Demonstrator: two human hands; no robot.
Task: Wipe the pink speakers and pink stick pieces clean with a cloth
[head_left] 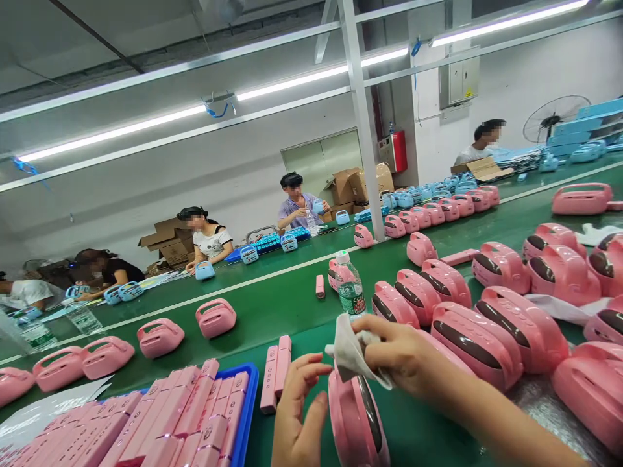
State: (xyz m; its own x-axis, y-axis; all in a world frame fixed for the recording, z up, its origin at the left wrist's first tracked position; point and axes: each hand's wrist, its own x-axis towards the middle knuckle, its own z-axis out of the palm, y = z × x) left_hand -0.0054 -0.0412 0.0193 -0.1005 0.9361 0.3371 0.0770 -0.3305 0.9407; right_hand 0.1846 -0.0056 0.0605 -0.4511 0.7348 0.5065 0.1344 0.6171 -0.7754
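A pink portable speaker (348, 428) with a dark glossy oval panel stands upright on the green table before me. My right hand (402, 353) pinches a folded white cloth (351, 350), which hangs over the top of that speaker. To the left of the speaker is my left hand (302, 405), its fingers apart and slightly curled. Nothing shows in its grasp; whether the fingers touch the speaker is unclear. Two slim pink bars (276, 373) lie side by side just beyond my left hand. A plastic bottle (349, 285) with a green cap stands behind the cloth.
A blue tray (248, 395) piled with pink bars (180, 408) sits at left. Several pink speakers (487, 337) crowd the right side; more (217, 318) line the left. A metal post (363, 130) rises beyond. Co-workers (296, 201) sit across the belt among blue speakers.
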